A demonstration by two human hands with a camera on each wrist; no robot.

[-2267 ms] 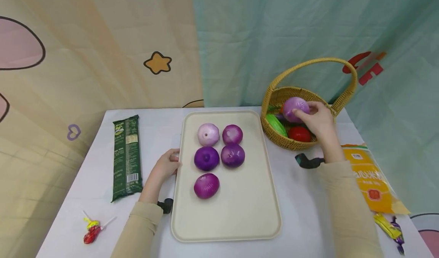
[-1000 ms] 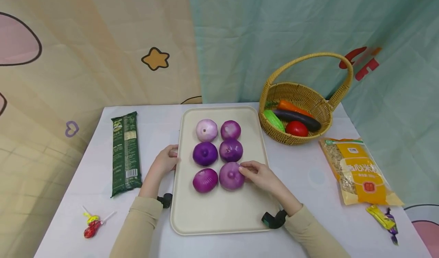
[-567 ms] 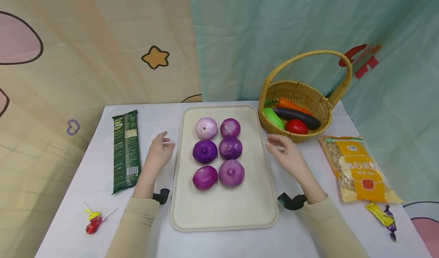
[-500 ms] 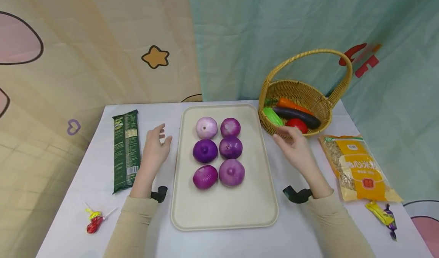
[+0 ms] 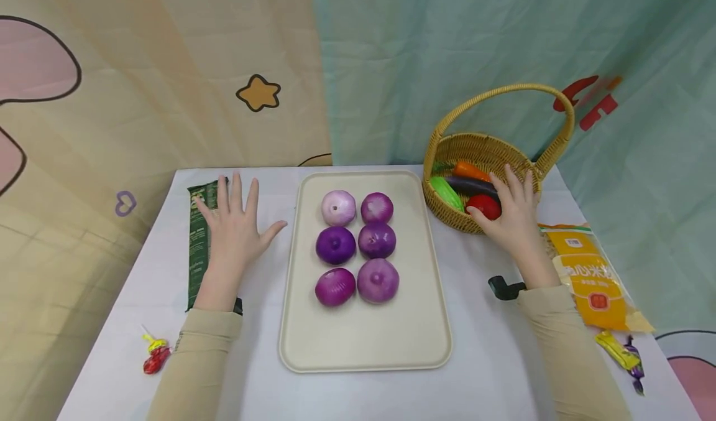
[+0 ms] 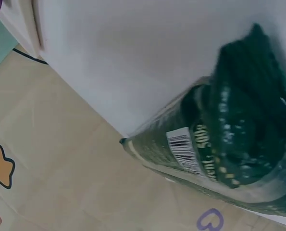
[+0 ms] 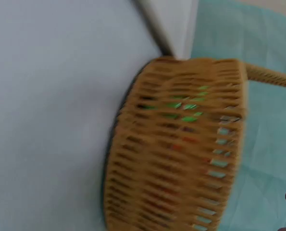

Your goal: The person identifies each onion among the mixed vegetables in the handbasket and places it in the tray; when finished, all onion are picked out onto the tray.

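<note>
Several purple onions (image 5: 358, 247) lie in two columns on a cream tray (image 5: 363, 340) in the middle of the white table. My left hand (image 5: 234, 222) hovers open, fingers spread, over the top of a green packet (image 5: 197, 265) (image 6: 219, 149) left of the tray. My right hand (image 5: 511, 212) reaches with straight fingers over the near rim of a wicker basket (image 5: 442, 160) (image 7: 176, 149), beside a red tomato (image 5: 484, 206). It holds nothing that I can see. The basket also holds a carrot (image 5: 470, 171), an aubergine (image 5: 472, 185) and a green vegetable (image 5: 445, 193).
An orange grain bag (image 5: 593, 278) lies right of the basket, partly under my right forearm. Wrapped sweets (image 5: 623, 356) sit at the near right, a red lollipop (image 5: 152, 359) at the near left. Cloth backdrops hang behind the table.
My right hand set the sixth onion on the tray, let go and moved back to the basket. My left hand left the tray's edge and spread open over the green packet.
</note>
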